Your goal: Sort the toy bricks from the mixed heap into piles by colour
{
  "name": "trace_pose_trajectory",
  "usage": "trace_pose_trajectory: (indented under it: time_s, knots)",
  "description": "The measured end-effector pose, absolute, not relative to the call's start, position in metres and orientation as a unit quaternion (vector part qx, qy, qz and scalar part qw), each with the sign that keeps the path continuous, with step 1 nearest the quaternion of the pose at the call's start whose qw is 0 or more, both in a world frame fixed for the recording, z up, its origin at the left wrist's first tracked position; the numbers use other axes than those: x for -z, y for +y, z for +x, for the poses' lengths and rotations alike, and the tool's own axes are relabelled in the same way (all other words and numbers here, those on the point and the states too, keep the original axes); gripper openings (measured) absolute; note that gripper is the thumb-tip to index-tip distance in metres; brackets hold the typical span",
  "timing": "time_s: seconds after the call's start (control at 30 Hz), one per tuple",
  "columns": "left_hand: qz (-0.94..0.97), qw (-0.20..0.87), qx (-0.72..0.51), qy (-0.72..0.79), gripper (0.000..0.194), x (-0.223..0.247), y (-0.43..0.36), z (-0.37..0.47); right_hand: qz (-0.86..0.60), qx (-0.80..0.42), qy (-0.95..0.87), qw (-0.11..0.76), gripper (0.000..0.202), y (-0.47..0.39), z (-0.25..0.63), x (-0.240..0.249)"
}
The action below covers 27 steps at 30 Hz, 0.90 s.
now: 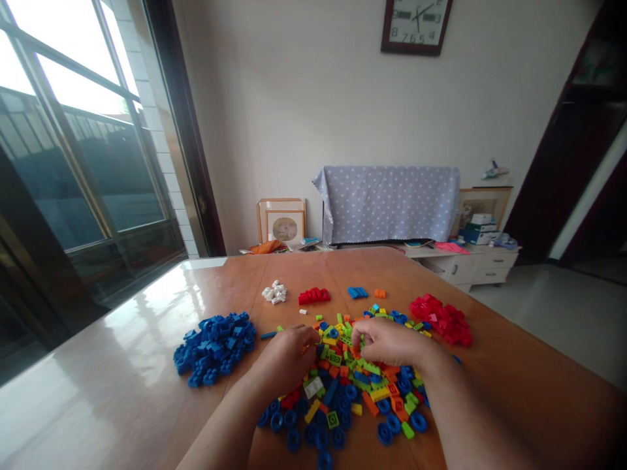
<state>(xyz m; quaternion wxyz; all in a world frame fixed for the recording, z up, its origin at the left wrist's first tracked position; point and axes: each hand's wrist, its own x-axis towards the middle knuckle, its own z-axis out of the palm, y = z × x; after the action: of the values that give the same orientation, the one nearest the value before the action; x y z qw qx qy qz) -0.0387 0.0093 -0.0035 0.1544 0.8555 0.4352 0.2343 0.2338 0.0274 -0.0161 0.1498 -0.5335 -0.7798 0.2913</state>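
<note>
A wide mixed pile of toy building bricks (pixel 369 369) in green, orange, yellow, red and blue covers the table in front of me. At its left side, my left hand (pixel 292 352) is curled with its fingertips down at the bricks; what they hold, if anything, is hidden. My right hand (pixel 389 341) bends over the pile's middle, thumb and fingers drawn together close to orange and green bricks. Whether a brick is between them I cannot make out. Several blue wheel-like rings (pixel 322 437) lie along the pile's near edge.
On the brown table (pixel 147 405) a blue brick heap (pixel 215 346) lies left and a red heap (pixel 441 318) right. Farther back are white pieces (pixel 275 292), a red row (pixel 314 296), blue bricks (pixel 357 292) and orange bricks (pixel 380 294). A low cabinet (pixel 482 267) stands beyond.
</note>
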Motion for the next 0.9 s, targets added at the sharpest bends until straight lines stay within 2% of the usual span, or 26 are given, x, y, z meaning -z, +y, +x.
trace_pose_trajectory:
  time_s: [0.07,0.2,0.33,0.4,0.53,0.63,0.73,0.83,0.9]
  knots:
    - [0.863,0.161,-0.222,0.425,0.02,0.001,0.007,-0.037,-0.543,-0.267,-0.783,0.141,0.027,0.025,0.228,0.014]
    - [0.863,0.158,-0.221,0.425,0.018,-0.001,0.006,-0.035,-0.56,-0.205,-0.79,0.142,0.012,0.025,0.218,0.013]
    - [0.852,0.164,-0.247,0.432,0.02,0.002,0.007,-0.036,-0.552,-0.187,-0.792,0.183,0.01,0.029,0.214,0.012]
    - [0.841,0.176,-0.274,0.431,0.02,0.003,0.007,-0.036,-0.548,-0.219,-0.772,0.234,0.016,0.029,0.21,0.011]
    - [0.817,0.236,-0.32,0.418,0.027,0.004,0.004,-0.031,-0.494,-0.37,-0.711,0.337,0.024,0.022,0.193,0.007]
    - [0.799,0.298,-0.335,0.401,0.029,0.006,0.002,-0.024,-0.433,-0.464,-0.678,0.371,0.026,0.014,0.178,0.004]
    - [0.777,0.336,-0.354,0.398,0.026,0.005,0.003,-0.021,-0.413,-0.498,-0.659,0.384,0.028,0.011,0.17,0.005]
    - [0.759,0.34,-0.372,0.412,0.025,0.004,0.007,-0.024,-0.425,-0.461,-0.679,0.382,0.026,0.013,0.168,0.009]
    - [0.743,0.324,-0.388,0.439,0.023,0.006,0.011,-0.027,-0.45,-0.375,-0.723,0.367,0.019,0.013,0.168,0.012]
